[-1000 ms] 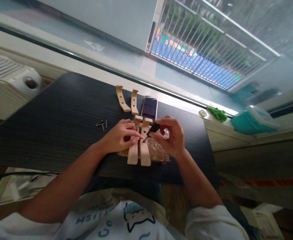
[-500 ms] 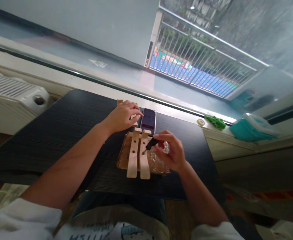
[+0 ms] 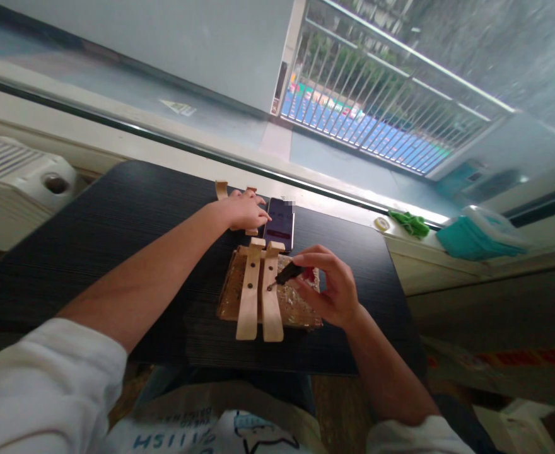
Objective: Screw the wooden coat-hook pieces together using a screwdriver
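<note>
Two curved wooden slats [image 3: 260, 296] lie side by side on a piece of bubble wrap [image 3: 301, 302] on the dark table [image 3: 130, 239]. My right hand [image 3: 332, 287] pinches a small black screwdriver [image 3: 284, 275], its tip at the right slat. My left hand [image 3: 244, 211] reaches to the table's far edge and rests over two more wooden slats [image 3: 221, 188], its fingers curled on them beside a dark phone [image 3: 280, 226]. Whether it grips one I cannot tell.
A white radiator [image 3: 17, 183] stands at the left behind the table. On the window ledge at the right lie a roll of tape [image 3: 381, 223], a green cloth [image 3: 410, 223] and a teal container [image 3: 479, 238]. A window with bars runs behind.
My left hand left the slats on the bubble wrap and reached to the far slats by the phone. My right hand kept the screwdriver at the right slat.
</note>
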A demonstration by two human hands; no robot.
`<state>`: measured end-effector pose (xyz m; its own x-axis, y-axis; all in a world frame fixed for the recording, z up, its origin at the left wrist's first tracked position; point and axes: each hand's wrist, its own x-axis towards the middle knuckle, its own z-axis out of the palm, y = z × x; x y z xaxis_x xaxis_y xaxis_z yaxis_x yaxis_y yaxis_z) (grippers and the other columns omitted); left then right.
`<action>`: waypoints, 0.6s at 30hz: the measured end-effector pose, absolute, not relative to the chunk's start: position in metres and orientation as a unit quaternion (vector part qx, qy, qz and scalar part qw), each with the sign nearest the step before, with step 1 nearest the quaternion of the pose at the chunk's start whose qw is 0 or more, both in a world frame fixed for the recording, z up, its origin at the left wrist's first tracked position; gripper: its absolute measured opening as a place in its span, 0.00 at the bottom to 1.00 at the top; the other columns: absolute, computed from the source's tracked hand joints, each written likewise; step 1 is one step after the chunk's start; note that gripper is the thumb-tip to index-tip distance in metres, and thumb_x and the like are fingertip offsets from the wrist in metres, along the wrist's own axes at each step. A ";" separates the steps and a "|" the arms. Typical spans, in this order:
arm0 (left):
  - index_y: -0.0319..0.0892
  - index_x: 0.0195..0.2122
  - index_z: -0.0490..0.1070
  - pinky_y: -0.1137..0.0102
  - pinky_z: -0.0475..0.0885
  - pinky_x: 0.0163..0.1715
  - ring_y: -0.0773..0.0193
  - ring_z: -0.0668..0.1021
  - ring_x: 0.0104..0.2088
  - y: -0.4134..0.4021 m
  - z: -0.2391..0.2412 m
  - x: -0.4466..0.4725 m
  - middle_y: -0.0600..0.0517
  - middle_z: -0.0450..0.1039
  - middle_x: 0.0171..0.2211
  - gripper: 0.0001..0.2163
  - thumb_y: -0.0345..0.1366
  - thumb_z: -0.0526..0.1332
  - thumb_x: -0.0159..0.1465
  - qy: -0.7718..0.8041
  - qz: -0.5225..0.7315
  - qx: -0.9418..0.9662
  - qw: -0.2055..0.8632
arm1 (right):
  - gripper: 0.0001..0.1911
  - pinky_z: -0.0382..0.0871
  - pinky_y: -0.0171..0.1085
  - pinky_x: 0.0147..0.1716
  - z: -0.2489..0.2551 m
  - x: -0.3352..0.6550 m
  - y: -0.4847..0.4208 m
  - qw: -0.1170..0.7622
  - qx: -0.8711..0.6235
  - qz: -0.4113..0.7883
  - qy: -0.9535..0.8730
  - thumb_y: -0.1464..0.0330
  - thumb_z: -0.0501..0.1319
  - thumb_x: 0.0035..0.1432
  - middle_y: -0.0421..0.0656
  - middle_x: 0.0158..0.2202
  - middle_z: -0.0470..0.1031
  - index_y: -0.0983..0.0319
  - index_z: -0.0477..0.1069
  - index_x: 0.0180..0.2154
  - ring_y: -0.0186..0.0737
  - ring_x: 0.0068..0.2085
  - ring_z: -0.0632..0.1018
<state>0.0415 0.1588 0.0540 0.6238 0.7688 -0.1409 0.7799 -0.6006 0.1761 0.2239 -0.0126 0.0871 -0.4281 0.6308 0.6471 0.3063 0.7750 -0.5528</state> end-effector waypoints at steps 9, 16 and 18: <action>0.41 0.43 0.77 0.60 0.64 0.50 0.54 0.71 0.47 0.139 0.062 0.033 0.45 0.75 0.42 0.17 0.41 0.52 0.64 0.399 0.197 0.895 0.042 | 0.19 0.68 0.31 0.26 0.085 0.225 -0.013 0.458 -0.281 0.190 -0.822 0.77 0.61 0.57 0.41 0.37 0.72 0.57 0.66 0.49 0.30 0.29 0.69; 0.41 0.31 0.73 0.72 0.64 0.25 0.68 0.67 0.23 0.052 0.086 0.007 0.55 0.71 0.24 0.10 0.38 0.54 0.61 0.388 0.428 0.787 0.217 | 0.21 0.69 0.33 0.26 0.082 0.225 -0.013 0.464 -0.281 0.205 -0.815 0.78 0.59 0.57 0.46 0.44 0.75 0.57 0.66 0.51 0.31 0.32 0.73; 0.41 0.31 0.73 0.73 0.62 0.22 0.70 0.66 0.21 0.029 0.080 0.001 0.55 0.70 0.23 0.10 0.38 0.54 0.61 0.387 0.425 0.769 0.281 | 0.20 0.69 0.32 0.26 0.081 0.224 -0.014 0.466 -0.288 0.215 -0.809 0.78 0.58 0.58 0.46 0.45 0.76 0.57 0.66 0.51 0.31 0.32 0.75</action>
